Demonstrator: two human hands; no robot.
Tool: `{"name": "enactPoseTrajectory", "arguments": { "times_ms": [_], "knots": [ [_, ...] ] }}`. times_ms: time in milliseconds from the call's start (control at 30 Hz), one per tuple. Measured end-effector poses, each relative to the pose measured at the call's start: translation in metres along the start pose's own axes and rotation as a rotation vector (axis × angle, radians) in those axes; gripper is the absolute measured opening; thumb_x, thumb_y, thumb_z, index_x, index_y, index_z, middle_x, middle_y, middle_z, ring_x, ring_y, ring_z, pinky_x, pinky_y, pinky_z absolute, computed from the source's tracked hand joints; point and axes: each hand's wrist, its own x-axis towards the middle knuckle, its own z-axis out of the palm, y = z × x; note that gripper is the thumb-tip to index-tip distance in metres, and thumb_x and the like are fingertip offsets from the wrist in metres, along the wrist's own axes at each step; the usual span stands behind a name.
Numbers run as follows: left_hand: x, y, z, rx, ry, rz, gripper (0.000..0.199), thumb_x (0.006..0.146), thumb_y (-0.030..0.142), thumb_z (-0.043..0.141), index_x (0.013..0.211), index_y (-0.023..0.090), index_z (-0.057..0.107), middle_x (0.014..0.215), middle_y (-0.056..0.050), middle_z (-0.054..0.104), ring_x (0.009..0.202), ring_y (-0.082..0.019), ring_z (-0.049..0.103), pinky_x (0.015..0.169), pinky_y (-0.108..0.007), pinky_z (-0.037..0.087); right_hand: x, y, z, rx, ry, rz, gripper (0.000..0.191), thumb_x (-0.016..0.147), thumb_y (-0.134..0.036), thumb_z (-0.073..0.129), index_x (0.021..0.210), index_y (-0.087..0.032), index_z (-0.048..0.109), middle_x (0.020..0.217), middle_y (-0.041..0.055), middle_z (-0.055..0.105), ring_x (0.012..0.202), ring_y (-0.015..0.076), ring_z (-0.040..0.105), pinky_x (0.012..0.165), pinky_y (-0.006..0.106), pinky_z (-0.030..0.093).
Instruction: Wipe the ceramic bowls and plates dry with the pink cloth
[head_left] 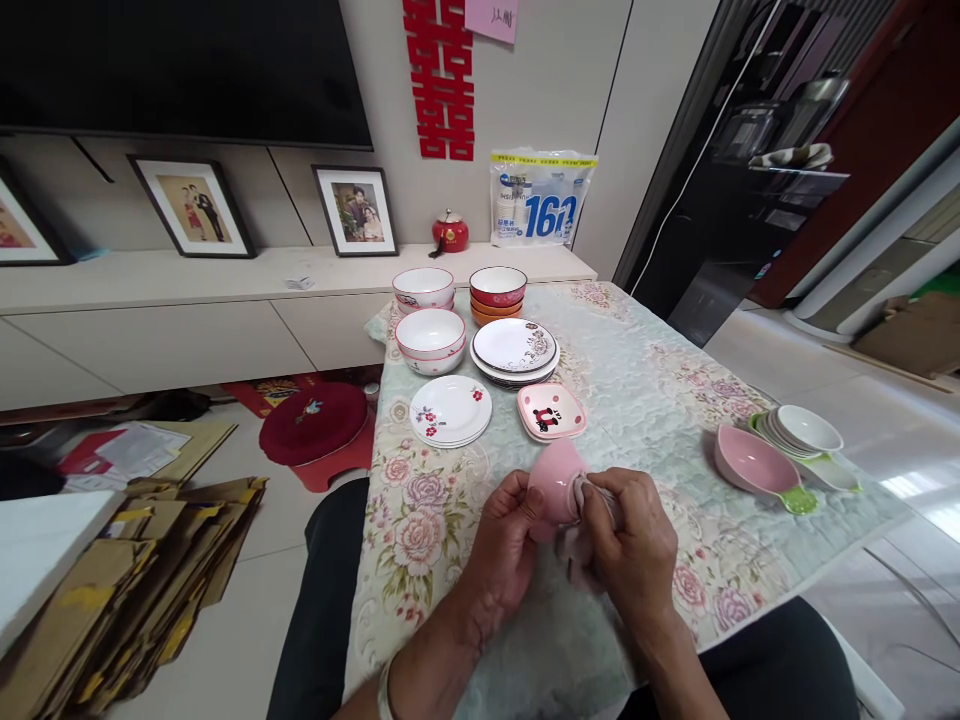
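Observation:
A small pink bowl (556, 478) is tilted above the near part of the table, its outside and foot facing me. My left hand (504, 545) grips it by the left side, thumb on the outer wall. Bunched in my right hand (634, 530) is a pale cloth (576, 550), pressed against the foot of the bowl. Just beyond the bowl lies a stack of square pink-rimmed dishes (553, 411). White flowered plates (451, 410) are stacked to its left, with larger oval plates (514, 346) behind.
Bowl stacks (430, 334) and red and orange bowls (498, 288) stand at the table's far end. A pink leaf-handled bowl (756, 462) and small white bowls (810, 430) sit at right. A red stool (315, 425) is left of the flowered tablecloth (420, 540).

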Motion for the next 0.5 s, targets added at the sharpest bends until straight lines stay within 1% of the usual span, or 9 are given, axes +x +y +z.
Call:
{"name": "enactPoseTrajectory", "arguments": {
  "times_ms": [67,133,200,267,333,433,500],
  "knots": [
    [0.0010,0.0007,-0.0011,-0.009,0.040,0.029,0.033,0.069,0.036,0.084,0.073,0.014,0.060,0.065,0.003,0.056,0.056,-0.007,0.041,0.053,-0.020,0.031,-0.0006,0.0014,0.0002,-0.015,-0.032,0.012,0.003,0.092,-0.019,0.058,0.093,-0.021,0.060,0.085,0.0026,0.062,0.080,0.0170,0.060,0.071,0.030,0.049],
    [0.0009,0.0018,-0.0011,-0.005,0.071,0.047,0.034,0.068,0.037,0.085,0.072,0.015,0.059,0.064,0.003,0.056,0.057,-0.007,0.041,0.053,-0.020,0.032,-0.0004,-0.0013,-0.0012,0.025,-0.090,0.026,0.004,0.092,-0.019,0.058,0.093,-0.021,0.061,0.084,0.0019,0.062,0.078,0.0162,0.060,0.069,0.029,0.049],
    [-0.0002,0.0025,0.0003,0.000,0.059,0.028,0.035,0.068,0.038,0.085,0.071,0.015,0.059,0.064,0.003,0.057,0.058,-0.008,0.044,0.057,-0.021,0.036,0.0010,-0.0055,-0.0034,0.088,-0.131,0.038,0.005,0.092,-0.019,0.059,0.094,-0.022,0.062,0.087,0.0020,0.064,0.080,0.0159,0.062,0.069,0.028,0.049],
    [-0.0016,0.0026,0.0025,0.009,0.020,-0.004,0.034,0.068,0.038,0.084,0.072,0.015,0.060,0.065,0.002,0.058,0.059,-0.009,0.046,0.058,-0.022,0.038,0.0029,-0.0076,-0.0045,0.115,-0.116,0.030,0.005,0.092,-0.018,0.060,0.095,-0.021,0.062,0.090,0.0027,0.064,0.084,0.0162,0.062,0.072,0.028,0.049],
    [-0.0020,0.0023,0.0040,0.013,-0.006,-0.020,0.032,0.069,0.037,0.084,0.073,0.015,0.061,0.065,0.002,0.059,0.058,-0.008,0.046,0.057,-0.022,0.037,0.0038,-0.0064,-0.0034,0.082,-0.059,0.008,0.005,0.092,-0.017,0.060,0.095,-0.021,0.062,0.090,0.0033,0.063,0.084,0.0168,0.061,0.074,0.029,0.049],
    [-0.0005,0.0024,0.0032,0.009,0.020,0.007,0.033,0.067,0.037,0.085,0.072,0.015,0.061,0.067,0.001,0.060,0.059,-0.009,0.047,0.058,-0.022,0.037,0.0022,-0.0029,0.0004,0.025,-0.006,-0.011,0.005,0.092,-0.016,0.059,0.094,-0.020,0.061,0.087,0.0036,0.061,0.082,0.0171,0.060,0.073,0.030,0.048],
    [0.0007,0.0033,0.0013,0.008,0.057,0.033,0.034,0.067,0.037,0.085,0.072,0.015,0.061,0.069,0.001,0.061,0.062,-0.010,0.049,0.060,-0.022,0.038,0.0006,-0.0032,0.0010,0.045,-0.045,0.011,0.005,0.092,-0.016,0.058,0.093,-0.020,0.060,0.085,0.0031,0.061,0.080,0.0168,0.059,0.071,0.030,0.048]
  ]
}}
